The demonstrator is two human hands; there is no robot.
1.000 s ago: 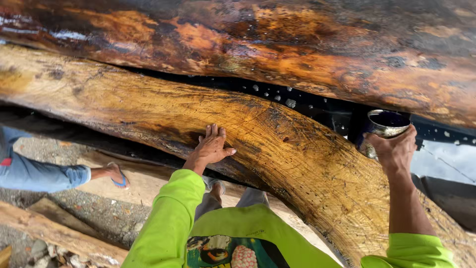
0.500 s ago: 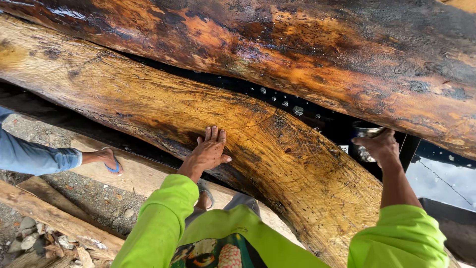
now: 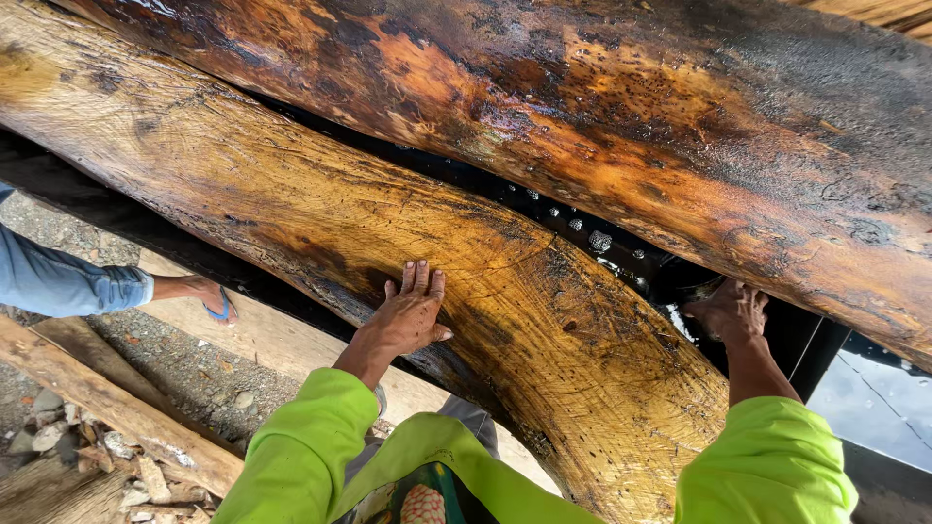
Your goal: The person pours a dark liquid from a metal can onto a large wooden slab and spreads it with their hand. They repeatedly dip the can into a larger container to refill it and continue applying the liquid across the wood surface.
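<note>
Wooden log [image 3: 291, 194], right hand [image 3: 730, 311] now deeper

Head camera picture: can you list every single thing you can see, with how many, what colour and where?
upper log: one, dark brown and orange, across the top
lower log: one, yellow-brown, curving from top left to bottom middle
dark gap: one, black with small shiny studs, between the logs
planks: a few, pale brown, on the ground at bottom left
gravel: grey, bottom left
another person's leg: one, blue jeans, left edge, foot in a blue sandal
sleeves: two, bright green, bottom
left hand: flat on the lower log
right hand: reaching into the dark gap
</note>
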